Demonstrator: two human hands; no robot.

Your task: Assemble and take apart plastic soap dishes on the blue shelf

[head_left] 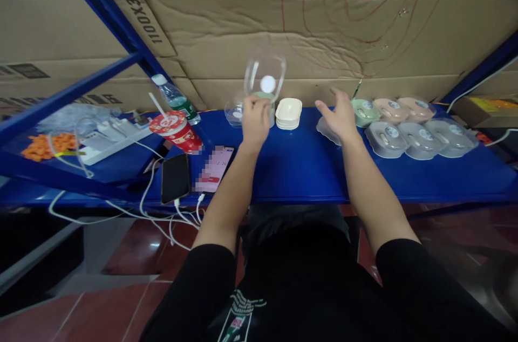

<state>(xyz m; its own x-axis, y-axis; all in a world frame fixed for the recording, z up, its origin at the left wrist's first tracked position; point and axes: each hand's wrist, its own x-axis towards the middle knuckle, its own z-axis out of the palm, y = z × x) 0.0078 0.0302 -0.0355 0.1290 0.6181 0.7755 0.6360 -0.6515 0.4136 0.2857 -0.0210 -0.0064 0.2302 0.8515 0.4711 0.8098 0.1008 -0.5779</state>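
My left hand (256,120) is closed on the lower edge of a clear plastic lid (251,73), which is held up and slightly blurred. A round white sticker (267,83) shows on that lid. Behind the same hand, a green container (264,96) is partly hidden. Another clear lid or container (232,112) lies to its left. To its right stands a small stack of cream-coloured dishes (288,113). My right hand (339,114) has thumb and fingers apart with nothing in them. It hovers by a translucent plastic piece (327,130), partly covered by the hand.
Lidded containers in green (366,111), pink (390,110) and grey (387,138) stand in rows at the right of the blue table (299,169). Leftward are a red cup (178,131), a water bottle (177,99), a dark phone (175,179), a lit phone (215,169) and white cables.
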